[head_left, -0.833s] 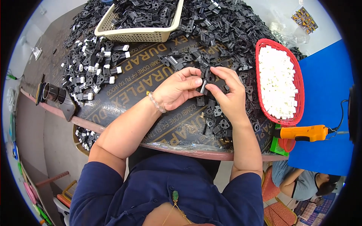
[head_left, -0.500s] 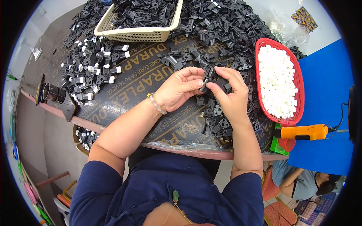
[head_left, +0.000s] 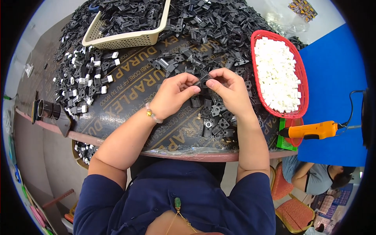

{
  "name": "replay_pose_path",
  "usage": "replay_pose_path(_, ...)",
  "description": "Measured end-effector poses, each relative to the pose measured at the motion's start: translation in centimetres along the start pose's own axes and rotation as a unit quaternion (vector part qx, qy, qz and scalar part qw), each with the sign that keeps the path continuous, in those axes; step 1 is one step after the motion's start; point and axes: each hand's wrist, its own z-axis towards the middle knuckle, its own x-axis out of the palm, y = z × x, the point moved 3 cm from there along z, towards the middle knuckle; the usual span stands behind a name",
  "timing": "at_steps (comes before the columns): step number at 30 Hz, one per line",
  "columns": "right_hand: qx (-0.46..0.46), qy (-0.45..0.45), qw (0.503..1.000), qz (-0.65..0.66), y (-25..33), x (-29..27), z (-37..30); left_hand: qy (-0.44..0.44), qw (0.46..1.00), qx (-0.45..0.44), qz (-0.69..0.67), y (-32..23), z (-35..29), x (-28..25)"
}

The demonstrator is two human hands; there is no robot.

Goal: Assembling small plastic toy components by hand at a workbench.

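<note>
A small black plastic part (head_left: 203, 80) is held over the table between my two hands. My left hand (head_left: 172, 96), with a beaded bracelet on its wrist, pinches its left end between thumb and fingers. At the other end, the thumb and fingertips of my right hand (head_left: 232, 91) are closed on it. Fingertips cover much of the part. Below my right hand lie loose black parts (head_left: 215, 111), some with round holes. More black parts (head_left: 166, 64) are scattered just beyond my left hand.
A beige basket (head_left: 121, 42) of black parts stands far left, before a large black heap (head_left: 211, 19). Black parts with white ends (head_left: 84, 80) lie left. Right are a red basket (head_left: 304, 84) of white pieces and an orange electric screwdriver (head_left: 313, 130). Another person (head_left: 319, 178) sits lower right.
My left hand has turned so that its palm shows less. The black part has tilted flatter between my fingers. The table scene has shifted slightly left and up in view.
</note>
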Motion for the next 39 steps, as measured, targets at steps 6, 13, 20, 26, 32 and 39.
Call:
replay_pose_path(6, 0.002, 0.005, 1.000, 0.021, 0.7, 0.2, -0.3, 0.004, 0.995, 0.042, 0.091, -0.8, -0.4, -0.1)
replay_pose_path(13, -0.046, -0.214, 0.947, -0.235, 4.1, -5.0, -0.8, 0.023, 0.986, -0.041, -0.158, 0.0, -0.4, -0.4)
replay_pose_path(20, 0.134, -0.197, 0.805, -0.543, 0.8, -14.9, -4.5, 0.001, 0.944, -0.075, -0.321, -0.4, 0.4, -0.9)
replay_pose_path(26, 0.046, -0.298, 0.783, -0.544, 1.3, -13.4, -3.3, -0.019, 0.938, -0.063, -0.342, -0.8, 0.4, -1.1)
replay_pose_path(32, -0.004, -0.188, 0.980, -0.066, 1.2, -4.3, -1.1, -0.034, 0.949, -0.036, -0.310, -0.6, 0.4, -1.0)
replay_pose_path(39, 0.084, -0.027, 0.970, 0.228, -0.1, 2.4, -0.2, -0.074, 0.957, 0.004, -0.280, -0.5, 0.4, -0.8)
